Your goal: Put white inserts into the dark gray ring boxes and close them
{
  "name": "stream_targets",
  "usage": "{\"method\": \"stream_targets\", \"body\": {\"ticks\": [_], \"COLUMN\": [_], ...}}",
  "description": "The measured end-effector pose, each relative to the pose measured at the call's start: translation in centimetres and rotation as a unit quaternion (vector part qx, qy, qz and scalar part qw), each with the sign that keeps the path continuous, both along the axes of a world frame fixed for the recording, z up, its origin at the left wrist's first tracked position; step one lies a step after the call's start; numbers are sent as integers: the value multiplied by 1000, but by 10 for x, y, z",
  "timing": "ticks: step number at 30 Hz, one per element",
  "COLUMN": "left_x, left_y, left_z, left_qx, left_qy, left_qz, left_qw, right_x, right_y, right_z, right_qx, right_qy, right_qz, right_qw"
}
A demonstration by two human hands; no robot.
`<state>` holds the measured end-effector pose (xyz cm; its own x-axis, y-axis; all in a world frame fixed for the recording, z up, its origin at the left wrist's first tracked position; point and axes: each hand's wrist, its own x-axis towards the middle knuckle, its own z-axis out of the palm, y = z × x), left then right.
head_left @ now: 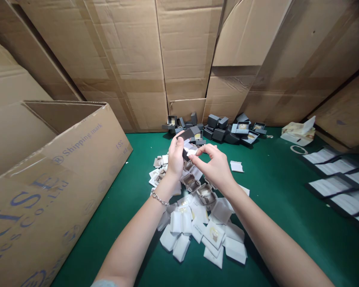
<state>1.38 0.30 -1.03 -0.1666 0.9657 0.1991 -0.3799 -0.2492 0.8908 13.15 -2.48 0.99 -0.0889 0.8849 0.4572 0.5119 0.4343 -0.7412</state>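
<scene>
My left hand (176, 153) is closed around a small dark grey box (189, 133), held up above the green table (275, 207). A thin bracelet circles that wrist. My right hand (215, 163) is beside it, fingers pinched on a small white insert (192, 152) at the box's underside. Below both hands lies a heap of white pads and small open grey trays (197, 215).
A large open cardboard carton (56, 175) marked "Shipping mark" stands at the left. More dark grey boxes (224, 131) are piled at the back against the cardboard wall. White cards on dark trays (338, 179) lie at the right, with a white packet (297, 131) behind them.
</scene>
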Motion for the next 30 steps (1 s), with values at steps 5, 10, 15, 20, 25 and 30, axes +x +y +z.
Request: {"method": "stream_targets", "body": {"ticks": [5, 10, 15, 20, 25, 30], "left_x": [1, 1, 1, 2, 3, 3], "left_y": [-2, -3, -4, -4, -5, -6], "left_z": [1, 2, 1, 0, -2, -4], "left_qx": [53, 88, 89, 99, 90, 82], "left_qy": [48, 71, 72, 74, 69, 45], "left_qz": [35, 42, 27, 27, 30, 15], "left_qw": [997, 993, 993, 992, 993, 995], "right_x": [0, 2, 4, 5, 5, 5], "right_y": [0, 0, 2, 6, 8, 6], "right_z": [2, 4, 3, -4, -8, -4], "right_qx": [16, 28, 28, 36, -13, -49], "right_qy": [3, 7, 19, 59, 92, 113], "right_qz": [-4, -1, 8, 20, 33, 45], "right_qw": [1000, 1000, 999, 997, 995, 991]}}
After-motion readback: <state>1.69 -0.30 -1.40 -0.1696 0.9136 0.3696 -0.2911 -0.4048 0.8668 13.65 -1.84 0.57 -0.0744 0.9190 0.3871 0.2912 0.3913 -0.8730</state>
